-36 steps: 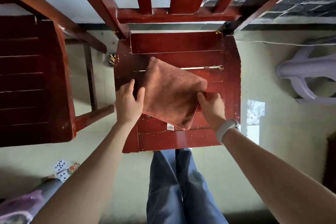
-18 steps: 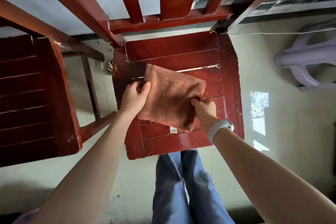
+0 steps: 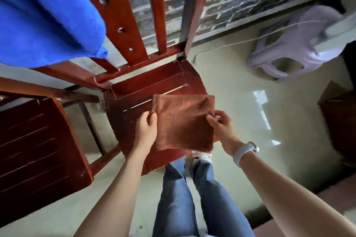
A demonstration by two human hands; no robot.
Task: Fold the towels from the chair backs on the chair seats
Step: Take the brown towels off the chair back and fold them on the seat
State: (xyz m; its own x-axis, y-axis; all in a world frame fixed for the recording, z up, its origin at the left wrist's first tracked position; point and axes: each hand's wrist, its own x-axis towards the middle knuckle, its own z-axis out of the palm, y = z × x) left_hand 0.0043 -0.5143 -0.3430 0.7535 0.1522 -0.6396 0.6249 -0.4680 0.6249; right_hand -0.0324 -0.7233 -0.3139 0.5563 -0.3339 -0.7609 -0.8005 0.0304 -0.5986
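A folded brown towel hangs lifted just above the red wooden chair seat. My left hand pinches its left edge and my right hand pinches its right edge. The towel's lower edge droops over the seat's front. A blue towel drapes over a chair back at the upper left. A second dark red chair seat lies to the left.
A pale purple plastic stool lies on the glossy floor at the right, with a white cord by it. A dark brick wall stands behind the chair back. My legs in jeans stand below the seat. A brown box sits at far right.
Both hands have picked the brown towel up off the seat and turned it square. The view has tilted up, which brings the blue towel into sight.
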